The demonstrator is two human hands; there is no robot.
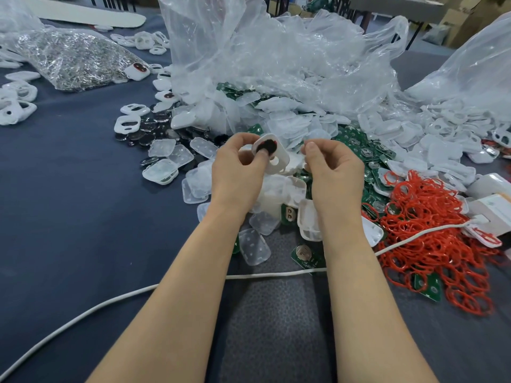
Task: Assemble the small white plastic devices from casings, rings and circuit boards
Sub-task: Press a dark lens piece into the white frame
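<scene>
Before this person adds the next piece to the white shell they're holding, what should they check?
1. Grip on shell: left hand pinches the white shell: ok.
2. Dark piece seated properly in the shell: the thumb partly covers it: cannot tell.
3. Right hand free: fingers curled, possibly pinching something small: cannot tell.
4. Red rings within reach: heap lies to the right: ok.
5. Circuit boards within reach: several lie loose near the wrists: ok.

Whether the right hand (333,165) holds anything, its fingers (312,148) hide.
</scene>
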